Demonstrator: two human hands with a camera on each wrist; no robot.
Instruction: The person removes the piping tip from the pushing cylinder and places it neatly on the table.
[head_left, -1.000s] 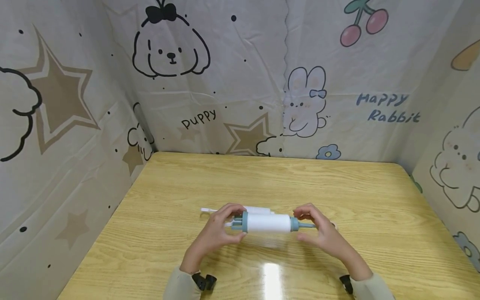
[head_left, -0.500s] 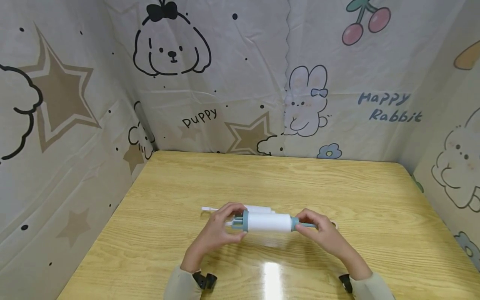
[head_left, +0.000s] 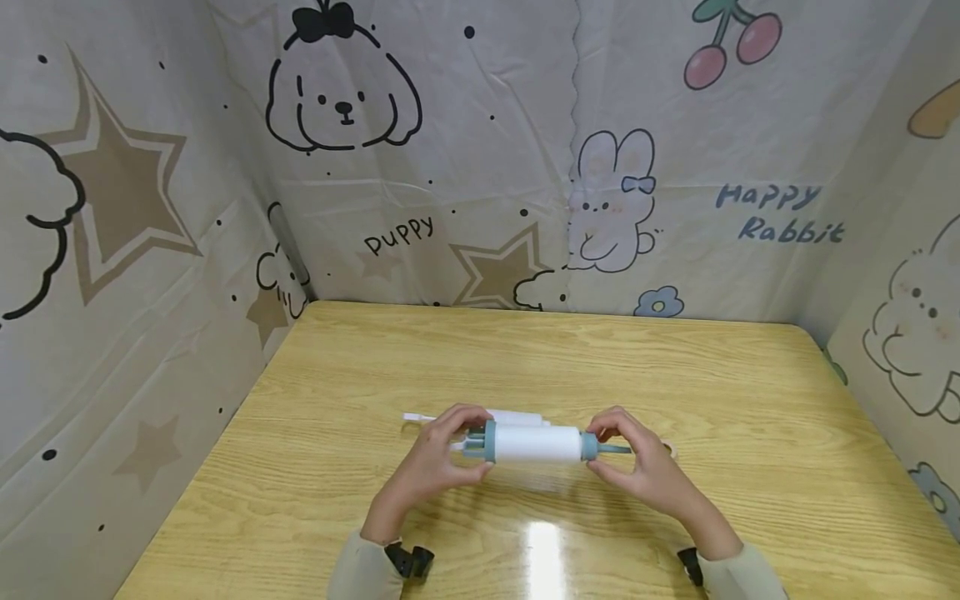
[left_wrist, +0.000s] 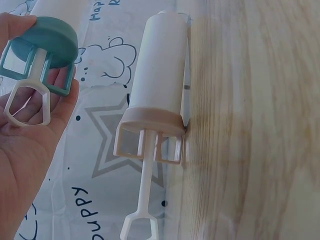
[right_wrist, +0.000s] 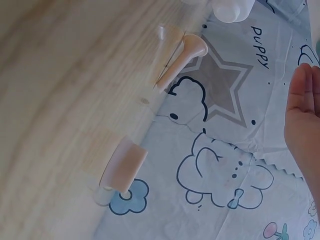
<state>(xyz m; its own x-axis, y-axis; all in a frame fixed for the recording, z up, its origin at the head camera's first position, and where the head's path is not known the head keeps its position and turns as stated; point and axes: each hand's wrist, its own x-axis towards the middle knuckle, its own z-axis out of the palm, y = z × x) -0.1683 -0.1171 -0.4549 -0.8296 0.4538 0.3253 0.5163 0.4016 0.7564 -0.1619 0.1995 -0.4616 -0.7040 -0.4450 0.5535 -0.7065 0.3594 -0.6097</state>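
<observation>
A large syringe (head_left: pixel 536 444) with a white barrel is held level above the table. Its left end has a teal collar with square finger loops and a white plunger ring, seen up close in the left wrist view. My left hand (head_left: pixel 438 454) grips that teal collar (left_wrist: pixel 47 42), thumb and fingers on opposite sides. My right hand (head_left: pixel 645 462) pinches the teal cap (head_left: pixel 589 447) at the other end, where a thin teal nozzle (head_left: pixel 615 449) points right. In the right wrist view, only part of the right hand (right_wrist: pixel 305 110) shows, at the edge.
Behind lies a second syringe (left_wrist: pixel 160 65) with a beige collar and its white plunger (left_wrist: pixel 146 172) drawn out. A beige flared nozzle (right_wrist: pixel 182 60) and a beige ring-shaped cap (right_wrist: pixel 125 165) stand apart on the wooden table (head_left: pixel 337 358). Printed cloth (head_left: pixel 480 167) surrounds the table.
My right fingers, first off the cap, close on it half a second ago and now hold it with a wider pinch. The left hand and syringe stay almost still.
</observation>
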